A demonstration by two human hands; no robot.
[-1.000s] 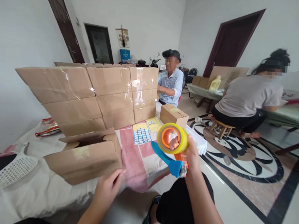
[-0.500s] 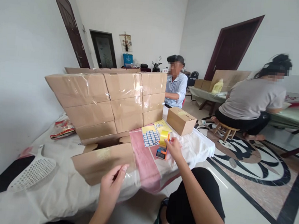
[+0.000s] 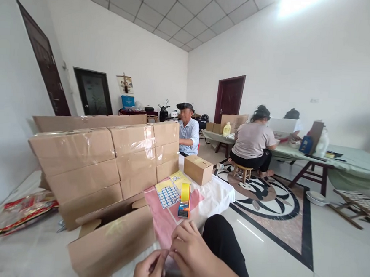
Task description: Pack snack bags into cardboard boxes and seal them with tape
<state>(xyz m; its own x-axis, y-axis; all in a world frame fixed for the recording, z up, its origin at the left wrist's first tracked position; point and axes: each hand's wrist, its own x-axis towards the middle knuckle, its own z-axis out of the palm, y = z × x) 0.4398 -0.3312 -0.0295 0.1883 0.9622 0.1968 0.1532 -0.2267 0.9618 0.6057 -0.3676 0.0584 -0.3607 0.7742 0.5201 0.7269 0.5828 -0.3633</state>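
1. Left hand point(image 3: 152, 269): nearest, low in view, thumb and finger pinched together. Whether anything thin is caught between them, I cannot tell.
2. Right hand point(image 3: 191, 248): fingers curled, its tips meeting those of the left. The grip looks closed, but what it might hold is too small to make out.
3. Open box point(image 3: 111, 239): on the cloth point(image 3: 162, 234) in front of the stack, just beyond the left hand and to its left. Its flaps are not shut and its dark inside shows. A yellowish patch, apparently tape, marks the near face. I judge this one part-made, with its closing left to do.
4. Dispenser point(image 3: 185, 199): on the cloth beyond the right hand, touched by neither hand, loaded with yellow tape.
5. Label sheet point(image 3: 168, 196): just left of the dispenser, with a blue-outlined grid.
6. Packet point(image 3: 28, 210): red and crumpled, at the far left of the cloth.
7. Stack point(image 3: 91, 161): its near face shows three rows of three boxes, with shiny tape across them. These seem finished.
8. Small box point(image 3: 198, 170): apart from the stack, to its right, with tape on top. It looks closed, so probably done too.
9. Co-worker in a cap point(image 3: 190, 134): seated beyond the stack.
10. Co-worker on a stool point(image 3: 251, 137): back turned, at the green-covered table point(image 3: 354, 163).
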